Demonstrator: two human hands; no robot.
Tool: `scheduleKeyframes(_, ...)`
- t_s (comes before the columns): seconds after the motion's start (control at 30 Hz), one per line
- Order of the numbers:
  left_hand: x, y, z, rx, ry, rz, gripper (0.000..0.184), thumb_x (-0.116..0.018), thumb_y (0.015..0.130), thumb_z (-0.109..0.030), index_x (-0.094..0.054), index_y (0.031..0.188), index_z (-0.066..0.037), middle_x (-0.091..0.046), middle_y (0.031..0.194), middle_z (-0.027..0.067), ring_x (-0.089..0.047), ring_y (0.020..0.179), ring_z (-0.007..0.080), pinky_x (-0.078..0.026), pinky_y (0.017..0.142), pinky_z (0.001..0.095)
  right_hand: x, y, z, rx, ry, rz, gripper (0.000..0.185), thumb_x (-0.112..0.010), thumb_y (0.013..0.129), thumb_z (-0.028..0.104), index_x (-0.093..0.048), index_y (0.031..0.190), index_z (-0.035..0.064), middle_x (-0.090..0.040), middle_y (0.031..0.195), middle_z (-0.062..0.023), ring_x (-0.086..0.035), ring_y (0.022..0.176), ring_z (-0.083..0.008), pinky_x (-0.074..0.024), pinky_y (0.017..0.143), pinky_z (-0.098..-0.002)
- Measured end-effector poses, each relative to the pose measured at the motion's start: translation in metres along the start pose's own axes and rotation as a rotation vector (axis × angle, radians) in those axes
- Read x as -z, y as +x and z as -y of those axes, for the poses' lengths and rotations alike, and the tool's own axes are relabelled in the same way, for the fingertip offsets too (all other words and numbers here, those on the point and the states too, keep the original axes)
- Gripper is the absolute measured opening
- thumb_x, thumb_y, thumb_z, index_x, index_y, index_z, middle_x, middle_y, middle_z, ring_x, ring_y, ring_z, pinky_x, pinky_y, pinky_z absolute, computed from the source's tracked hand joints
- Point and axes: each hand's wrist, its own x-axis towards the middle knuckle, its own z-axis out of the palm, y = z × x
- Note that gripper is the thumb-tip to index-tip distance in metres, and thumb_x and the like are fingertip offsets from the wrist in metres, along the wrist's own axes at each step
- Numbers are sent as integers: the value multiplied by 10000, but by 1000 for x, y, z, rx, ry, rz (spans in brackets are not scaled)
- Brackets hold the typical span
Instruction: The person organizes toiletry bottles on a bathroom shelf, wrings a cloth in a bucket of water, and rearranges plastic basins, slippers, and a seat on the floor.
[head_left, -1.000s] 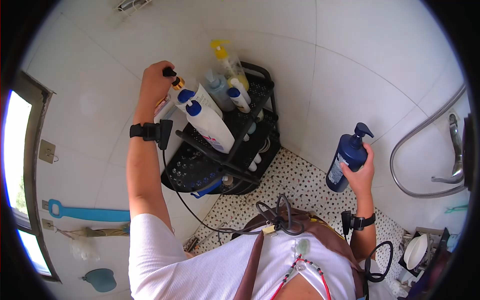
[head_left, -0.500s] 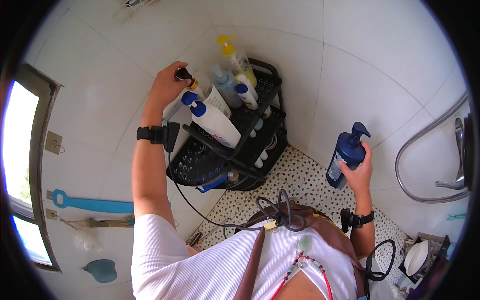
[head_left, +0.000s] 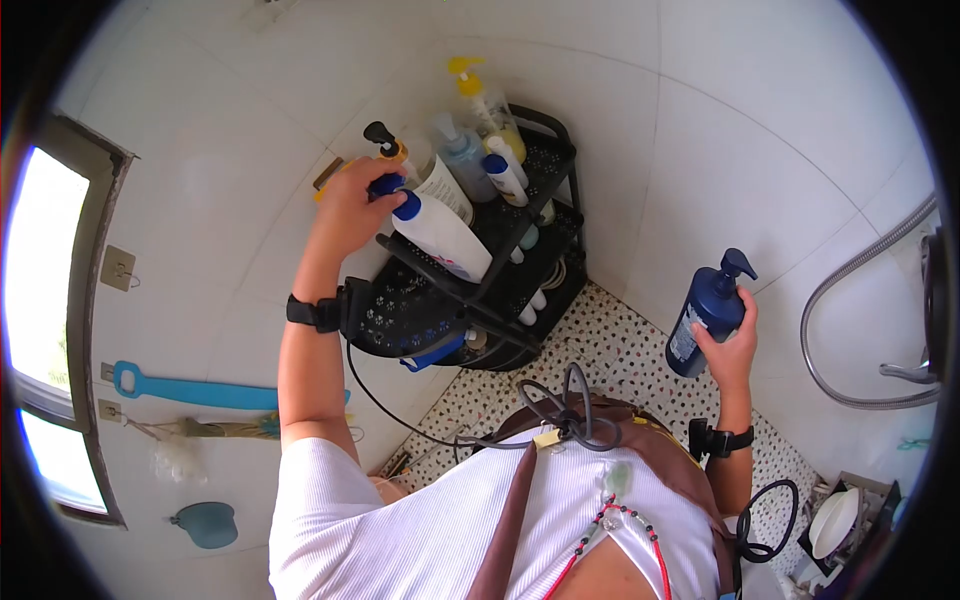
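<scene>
My left hand [head_left: 352,205] is closed around the blue pump head of a white pump bottle [head_left: 440,235], which stands on the top shelf of a black rack [head_left: 408,310]. Just behind it are a bottle with a black-and-gold pump [head_left: 384,138] and a white tube with printed text [head_left: 445,190]. My right hand [head_left: 732,345] holds a dark blue pump bottle [head_left: 708,318] from its side, upright with a slight tilt, away from the rack. Its label faces partly left.
More bottles share the top shelf: a yellow-pump bottle [head_left: 490,110], a pale blue bottle [head_left: 460,160] and a small blue-capped bottle [head_left: 505,180]. A shower hose [head_left: 808,330] hangs at right. A blue long-handled item [head_left: 200,390] hangs on the left wall. The floor [head_left: 590,335] is speckled.
My left hand has left the black-and-gold pump and moved down to the blue pump of the white bottle. The dark blue bottle stays in my right hand.
</scene>
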Motion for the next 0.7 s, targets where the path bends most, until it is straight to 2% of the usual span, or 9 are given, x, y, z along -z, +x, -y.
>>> scheduleKeyframes(0.03, -1, 4, 4, -5, -116, -11, 320, -695, 686, -81, -614, 994, -43, -611, 924, 117, -591, 789, 214, -461, 715, 298, 2, 0, -1, 25, -5, -5, 744, -770, 586, 125, -405, 1230, 47, -525, 1152, -166, -526, 1049, -281, -400, 919, -358)
scheduleKeyframes(0.17, -4, 18, -1, 19, -110, -162, 275, -715, 678, -136, -631, 913, -21, -629, 800, 118, -594, 712, 208, -459, 654, 303, 2, -1, 0, 5, 22, -23, 739, -770, 588, 131, -407, 1226, 47, -525, 1150, -165, -526, 1048, -285, -400, 918, -359)
scheduleKeyframes(0.23, 1, 28, -13, 141, -41, -299, 279, -710, 688, -208, -629, 873, -15, -629, 724, 136, -602, 647, 253, -466, 609, 343, 4, -4, 1, 6, 0, -20, 736, -768, 588, 135, -409, 1224, 45, -525, 1151, -165, -525, 1050, -286, -400, 918, -360)
scheduleKeyframes(0.27, 3, 32, -20, 148, -42, -295, 279, -710, 688, -208, -629, 873, -15, -629, 724, 136, -602, 647, 253, -466, 609, 343, 5, -5, -1, 4, -3, -13, 736, -768, 588, 135, -409, 1224, 45, -525, 1151, -165, -525, 1050, -286, -400, 918, -360)
scheduleKeyframes(0.33, 2, 41, -33, 97, 236, -401, 307, -698, 692, -269, -627, 841, -11, -624, 711, 164, -607, 654, 305, -472, 602, 370, 5, -8, -7, -2, -20, -16, 737, -769, 586, 141, -409, 1222, 42, -527, 1149, -164, -527, 1050, -287, -401, 917, -360)
scheduleKeyframes(0.37, -5, 45, -27, 65, 244, -430, 282, -675, 709, -284, -615, 804, -25, -622, 723, 168, -600, 688, 341, -470, 602, 395, 5, -10, -8, -1, -20, -11, 737, -769, 586, 141, -409, 1222, 42, -527, 1149, -164, -527, 1050, -287, -401, 917, -360)
scheduleKeyframes(0.4, -12, 45, -25, 66, 245, -429, 282, -675, 709, -284, -615, 804, -25, -622, 723, 168, -600, 688, 341, -470, 602, 395, 5, -12, -10, -5, -30, -11, 738, -770, 585, 142, -409, 1221, 43, -528, 1149, -163, -527, 1051, -287, -402, 917, -360)
scheduleKeyframes(0.47, -28, 50, -26, 103, 487, -537, 247, -653, 726, -292, -600, 784, -58, -619, 702, 124, -603, 671, 322, -467, 584, 398, 7, -14, -13, -16, -42, -23, 740, -770, 583, 142, -408, 1221, 43, -528, 1150, -162, -527, 1052, -287, -402, 917, -360)
scheduleKeyframes(0.7, -45, 56, -32, 122, 597, -694, 205, -634, 739, -297, -581, 782, -104, -620, 731, 64, -609, 652, 292, -473, 561, 392, 14, -27, -19, -45, -34, -26, 749, -774, 575, 143, -409, 1220, 42, -525, 1156, -159, -527, 1052, -287, -405, 915, -356)
